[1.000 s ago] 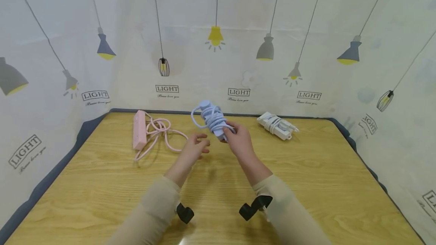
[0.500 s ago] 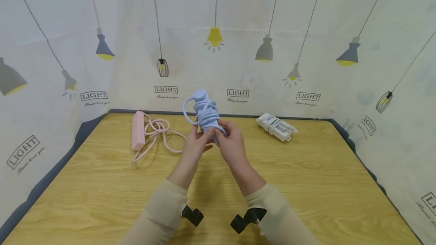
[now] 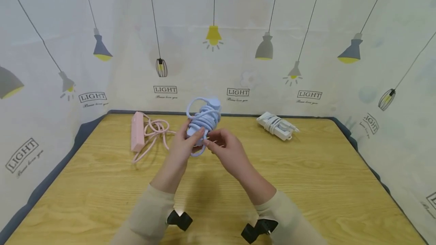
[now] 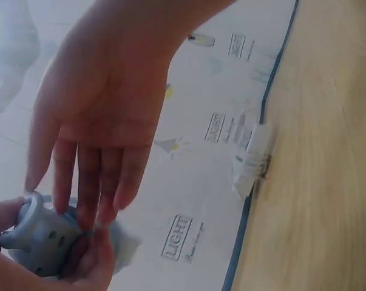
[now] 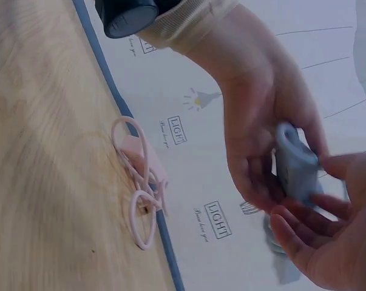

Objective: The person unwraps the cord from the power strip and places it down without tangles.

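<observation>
A light-blue power strip with its cord wound round it is held up above the table, its plug at the upper end. My left hand grips its lower end, thumb across the front. My right hand is at the same end, thumb and forefinger pinching a loop of the blue cord. In the left wrist view the right hand reaches down, other fingers fairly straight, with the end of the strip below. In the right wrist view the left hand curls round the strip.
A pink power strip lies at the back left, its pink cord loosely looped. A white power strip, cord wrapped round it, lies at the back right. The wooden table meets a lamp-printed cloth behind.
The left hand came in and took hold of the blue power strip. The strip shifted left and tilted the other way. The right hand moved from the strip's end to its cord.
</observation>
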A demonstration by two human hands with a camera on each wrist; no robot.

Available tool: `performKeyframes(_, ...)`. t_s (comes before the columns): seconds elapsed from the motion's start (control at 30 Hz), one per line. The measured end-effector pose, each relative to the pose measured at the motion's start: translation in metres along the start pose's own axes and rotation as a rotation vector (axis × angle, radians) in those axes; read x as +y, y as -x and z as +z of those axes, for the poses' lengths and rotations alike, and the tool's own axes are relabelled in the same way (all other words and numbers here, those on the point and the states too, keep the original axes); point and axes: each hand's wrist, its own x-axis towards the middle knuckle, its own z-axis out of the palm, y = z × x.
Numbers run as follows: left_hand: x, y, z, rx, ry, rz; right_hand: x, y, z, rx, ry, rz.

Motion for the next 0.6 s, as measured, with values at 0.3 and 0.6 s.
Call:
performKeyframes(0.3,0.013,0.012,-0.017,-0.102,0.137,-0.11,-0.009,0.006,-0.022,0.082,0.041,-0.035)
performKeyframes(0.6,0.022,0.018,-0.033,-0.218,0.187,-0.147,-0.009,-0.01,-0.064,0.308,0.014,-0.025)
